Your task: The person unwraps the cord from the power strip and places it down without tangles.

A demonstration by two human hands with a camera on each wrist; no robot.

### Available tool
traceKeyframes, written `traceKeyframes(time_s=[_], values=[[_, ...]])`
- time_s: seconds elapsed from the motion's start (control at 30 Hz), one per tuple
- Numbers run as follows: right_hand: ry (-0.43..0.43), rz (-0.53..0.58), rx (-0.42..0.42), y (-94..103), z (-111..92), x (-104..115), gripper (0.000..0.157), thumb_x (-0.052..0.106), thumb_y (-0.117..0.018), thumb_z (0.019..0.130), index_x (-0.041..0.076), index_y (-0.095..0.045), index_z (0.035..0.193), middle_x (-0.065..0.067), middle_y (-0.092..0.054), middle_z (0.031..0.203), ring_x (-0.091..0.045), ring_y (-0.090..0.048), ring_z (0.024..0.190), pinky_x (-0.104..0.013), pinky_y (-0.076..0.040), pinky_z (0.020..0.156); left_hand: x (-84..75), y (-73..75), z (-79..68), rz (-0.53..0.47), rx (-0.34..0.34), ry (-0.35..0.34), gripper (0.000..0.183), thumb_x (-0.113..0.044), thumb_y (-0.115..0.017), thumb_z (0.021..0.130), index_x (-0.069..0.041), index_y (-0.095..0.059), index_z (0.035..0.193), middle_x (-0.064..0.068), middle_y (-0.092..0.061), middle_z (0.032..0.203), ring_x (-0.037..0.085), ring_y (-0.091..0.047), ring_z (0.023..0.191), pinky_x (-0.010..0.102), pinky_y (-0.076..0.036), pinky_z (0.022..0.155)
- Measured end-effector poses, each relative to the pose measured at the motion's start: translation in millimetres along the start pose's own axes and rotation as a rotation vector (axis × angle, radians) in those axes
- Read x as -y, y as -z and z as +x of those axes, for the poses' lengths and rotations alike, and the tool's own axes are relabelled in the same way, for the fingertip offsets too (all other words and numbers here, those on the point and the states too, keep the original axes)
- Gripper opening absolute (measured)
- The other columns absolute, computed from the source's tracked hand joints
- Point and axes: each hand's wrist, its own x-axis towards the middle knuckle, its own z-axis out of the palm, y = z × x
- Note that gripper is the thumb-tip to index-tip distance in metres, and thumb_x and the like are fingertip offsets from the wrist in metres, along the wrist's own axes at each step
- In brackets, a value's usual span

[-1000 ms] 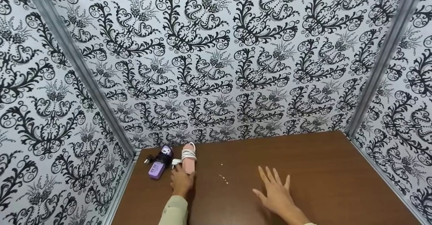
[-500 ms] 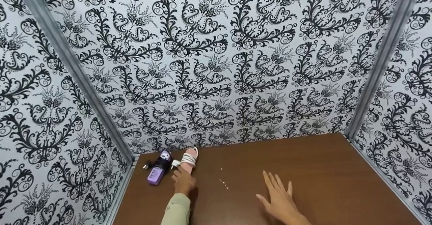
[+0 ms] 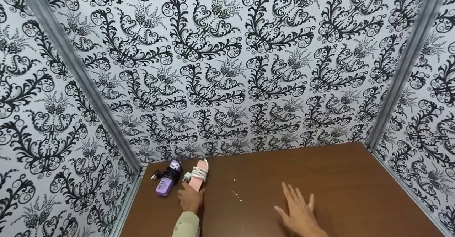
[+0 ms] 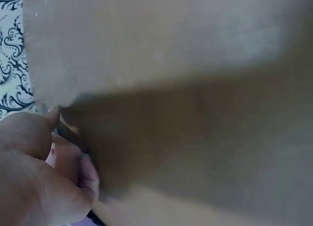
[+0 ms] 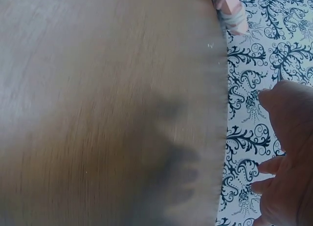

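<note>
Near the table's back left lies a pink power strip [image 3: 196,184], its white cord [image 3: 199,173] wound round its far half. A white plug [image 3: 186,176] sticks out at its left side. My left hand [image 3: 191,199] holds the strip's near end, thumb to the right and fingers to the left. In the left wrist view, that hand [image 4: 39,172] hides most of the strip. A purple power strip [image 3: 165,187] with black cord wrapped round it lies further left, apart from the hand. My right hand [image 3: 300,214] hovers over the table with fingers spread, holding nothing.
The brown table [image 3: 320,173] meets a patterned wall [image 3: 227,87] at the back. Grey metal posts [image 3: 401,66] mark both corners. Small pale flecks [image 3: 237,195] lie mid-table. A black plug [image 3: 155,175] sits left of the purple strip.
The pink strip has turned, its near end swinging left, and my left hand now holds that end. My right hand has shifted slightly right. The head view has tilted a little.
</note>
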Motion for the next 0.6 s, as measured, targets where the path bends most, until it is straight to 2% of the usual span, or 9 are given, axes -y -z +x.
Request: traceKeyframes(time_s=[0.1,0.17,0.3,0.47,0.53,0.6], values=[[0.006,-0.007,0.006,2.0,1,-1,0.084,0.044,-0.072,0.100,0.013,-0.033,0.167,-0.024,-0.043,0.167,-0.053,-0.040,0.153,-0.088,-0.003,0.117,1.7,9.4,-3.8,-0.003,0.017,0.041,0.087,-0.032,-0.093,0.080,0.011,-0.045,0.139,0.044,-0.059,0.120,0.061,-0.062,0.114,0.069,-0.054,0.092],[0.009,-0.006,0.017,1.8,2,-1,0.084,0.044,-0.072,0.100,0.014,-0.032,0.168,-0.024,-0.042,0.168,-0.053,-0.040,0.154,-0.088,-0.002,0.118,3.0,14.3,-6.5,-0.015,0.037,0.045,0.085,-0.034,-0.092,0.081,0.009,-0.046,0.137,0.041,-0.062,0.119,0.059,-0.064,0.112,0.068,-0.054,0.091],[0.018,-0.010,0.031,2.7,3,-3,0.086,0.047,-0.071,0.099,0.014,-0.032,0.168,-0.024,-0.041,0.169,-0.053,-0.040,0.153,-0.088,-0.002,0.117,0.1,21.2,-13.6,-0.055,0.067,0.015,0.078,-0.045,-0.084,0.087,0.004,-0.050,0.137,0.035,-0.068,0.116,0.055,-0.068,0.108,0.065,-0.055,0.087],[0.006,-0.004,0.060,3.6,6,-4,0.087,0.047,-0.071,0.100,0.013,-0.031,0.168,-0.024,-0.040,0.169,-0.055,-0.041,0.152,-0.090,-0.004,0.116,-12.7,28.6,-24.2,-0.129,0.086,-0.016,0.075,-0.062,-0.071,0.093,-0.003,-0.055,0.137,0.028,-0.073,0.120,0.050,-0.071,0.110,0.063,-0.056,0.086],[-0.007,-0.003,0.078,3.1,6,-4,0.087,0.047,-0.071,0.100,0.013,-0.030,0.169,-0.024,-0.040,0.169,-0.055,-0.041,0.152,-0.090,-0.004,0.115,-17.0,32.5,-30.7,-0.164,0.097,-0.032,0.074,-0.064,-0.069,0.094,-0.005,-0.056,0.137,0.026,-0.074,0.122,0.049,-0.071,0.112,0.062,-0.056,0.087],[-0.010,0.001,0.089,1.8,6,-4,0.087,0.048,-0.070,0.100,0.012,-0.030,0.168,-0.025,-0.039,0.169,-0.055,-0.041,0.151,-0.090,-0.005,0.115,-20.4,36.8,-37.7,-0.210,0.110,-0.065,0.069,-0.060,-0.070,0.095,-0.004,-0.057,0.133,0.023,-0.075,0.118,0.046,-0.072,0.108,0.059,-0.056,0.086]])
